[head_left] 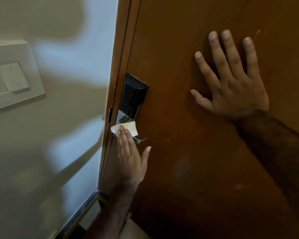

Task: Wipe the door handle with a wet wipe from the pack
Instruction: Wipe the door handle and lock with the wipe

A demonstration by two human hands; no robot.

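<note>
A cream wall (50, 144) left of the brown door (197, 169) carries a white switch plate (12, 78), crossed by bluish light and soft shadows.

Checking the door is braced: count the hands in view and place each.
2. The left hand presses the wet wipe on the door handle; the right hand lies flat on the door, fingers spread, up and right of the lock. No others visible.

the door (197, 152) is plain orange-brown, the lock (134, 95) black, the handle (141, 139) silver, the wipe (128, 129) cream, the wall (50, 135) off-white, the switch (14, 76) white.
</note>
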